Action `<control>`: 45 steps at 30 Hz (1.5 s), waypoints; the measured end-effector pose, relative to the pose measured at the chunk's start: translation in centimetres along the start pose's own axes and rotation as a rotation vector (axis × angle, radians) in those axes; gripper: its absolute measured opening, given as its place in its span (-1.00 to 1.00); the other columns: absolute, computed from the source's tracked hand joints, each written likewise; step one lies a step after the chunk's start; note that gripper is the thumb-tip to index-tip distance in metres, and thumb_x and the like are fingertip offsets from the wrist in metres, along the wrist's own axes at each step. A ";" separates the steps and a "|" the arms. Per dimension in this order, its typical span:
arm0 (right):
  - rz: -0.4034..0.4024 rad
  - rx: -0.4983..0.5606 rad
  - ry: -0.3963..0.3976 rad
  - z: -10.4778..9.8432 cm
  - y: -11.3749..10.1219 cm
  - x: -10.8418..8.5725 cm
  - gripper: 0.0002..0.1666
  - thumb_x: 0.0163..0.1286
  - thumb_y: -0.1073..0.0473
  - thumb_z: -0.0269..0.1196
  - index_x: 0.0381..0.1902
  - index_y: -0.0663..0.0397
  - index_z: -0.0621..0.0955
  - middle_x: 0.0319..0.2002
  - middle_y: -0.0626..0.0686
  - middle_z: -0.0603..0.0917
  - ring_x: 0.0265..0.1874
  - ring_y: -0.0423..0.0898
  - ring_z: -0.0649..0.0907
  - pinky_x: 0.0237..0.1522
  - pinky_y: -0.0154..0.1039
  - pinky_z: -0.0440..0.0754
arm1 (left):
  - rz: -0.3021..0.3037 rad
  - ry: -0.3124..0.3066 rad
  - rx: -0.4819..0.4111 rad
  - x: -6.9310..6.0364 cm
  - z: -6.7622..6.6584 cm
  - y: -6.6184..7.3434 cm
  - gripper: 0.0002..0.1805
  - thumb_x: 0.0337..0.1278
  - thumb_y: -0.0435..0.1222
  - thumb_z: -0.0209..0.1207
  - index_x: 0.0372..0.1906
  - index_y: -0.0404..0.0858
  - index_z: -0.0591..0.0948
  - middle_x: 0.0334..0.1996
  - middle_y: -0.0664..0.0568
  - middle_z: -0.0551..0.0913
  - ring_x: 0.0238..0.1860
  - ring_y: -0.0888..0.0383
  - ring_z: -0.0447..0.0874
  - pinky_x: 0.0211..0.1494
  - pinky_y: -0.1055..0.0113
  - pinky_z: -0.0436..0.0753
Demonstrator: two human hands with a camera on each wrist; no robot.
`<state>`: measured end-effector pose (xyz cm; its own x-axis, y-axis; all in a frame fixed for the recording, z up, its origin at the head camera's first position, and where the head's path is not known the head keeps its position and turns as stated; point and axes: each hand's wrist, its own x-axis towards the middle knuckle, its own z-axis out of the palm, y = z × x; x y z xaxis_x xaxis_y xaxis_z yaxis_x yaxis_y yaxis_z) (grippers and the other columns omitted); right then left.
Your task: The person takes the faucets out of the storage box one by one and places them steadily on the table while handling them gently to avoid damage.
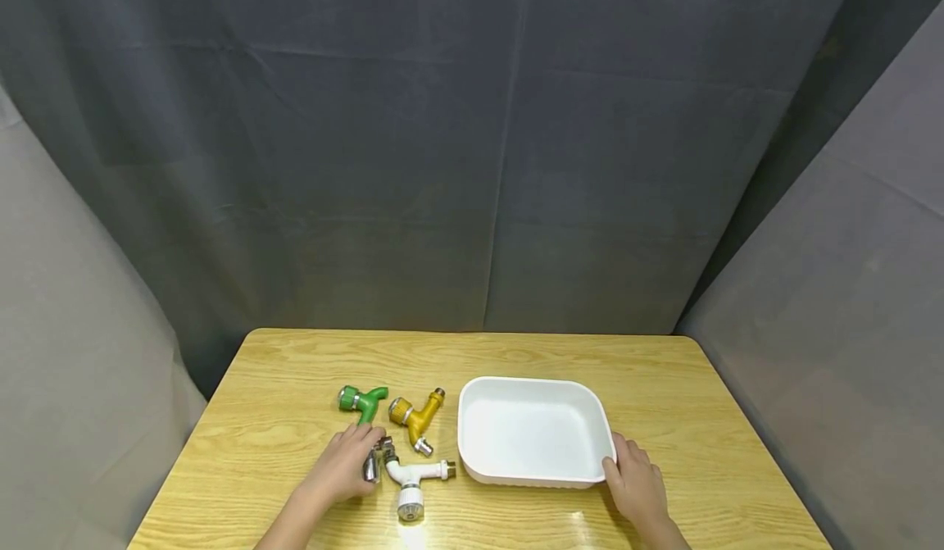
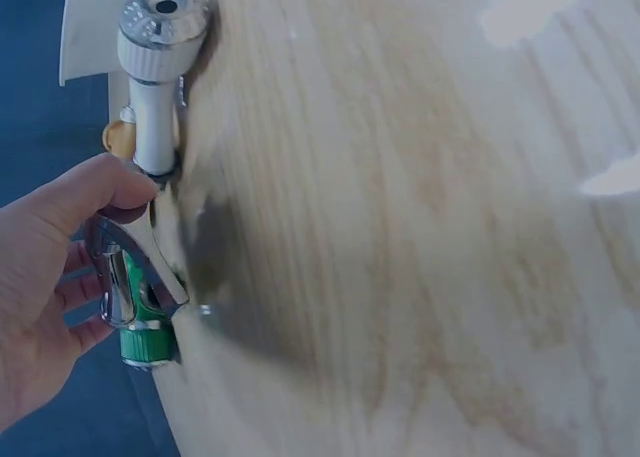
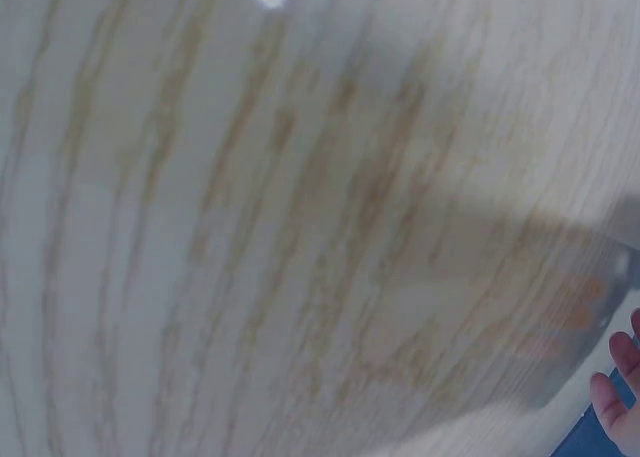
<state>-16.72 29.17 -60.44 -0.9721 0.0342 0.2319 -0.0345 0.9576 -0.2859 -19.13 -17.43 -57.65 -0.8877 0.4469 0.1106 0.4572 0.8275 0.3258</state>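
In the head view my left hand (image 1: 344, 461) grips a shiny chrome tap (image 1: 371, 466), mostly hidden by the fingers. The left wrist view shows the chrome tap (image 2: 120, 287) between thumb and fingers, over the table. Just right of that hand lies a white tap (image 1: 413, 473) with a ribbed knob. Behind are a green tap (image 1: 365, 403) and a yellow tap (image 1: 420, 419). My right hand (image 1: 638, 484) holds the right rim of a white rectangular tray (image 1: 534, 481), thumb over the edge; only its fingertips (image 3: 625, 352) show in the right wrist view.
Everything stands on a wood-grain table (image 1: 708, 452) with rounded back corners. A dark grey curtain (image 1: 413, 165) hangs behind it, with pale cloth panels (image 1: 74, 329) on both sides. Light glares off the table's front.
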 end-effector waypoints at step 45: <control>0.004 0.013 -0.020 -0.2 -0.2 -0.1 -0.53 0.34 0.05 -0.11 0.16 0.10 0.34 -0.10 0.22 0.53 -0.12 0.19 0.52 -0.34 0.12 0.48 | -0.067 -0.165 -0.144 -1.8 0.2 -1.8 -0.23 -0.68 -0.39 0.37 0.02 -0.28 0.51 -0.09 0.00 0.50 -0.10 -0.01 0.43 -0.02 -0.05 0.43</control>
<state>-16.57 29.06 -60.20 -0.9768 0.0317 0.2118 -0.0339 0.9537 -0.2989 -18.35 -19.64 -58.61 -0.8895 0.4520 -0.0671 0.3746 0.8054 0.4593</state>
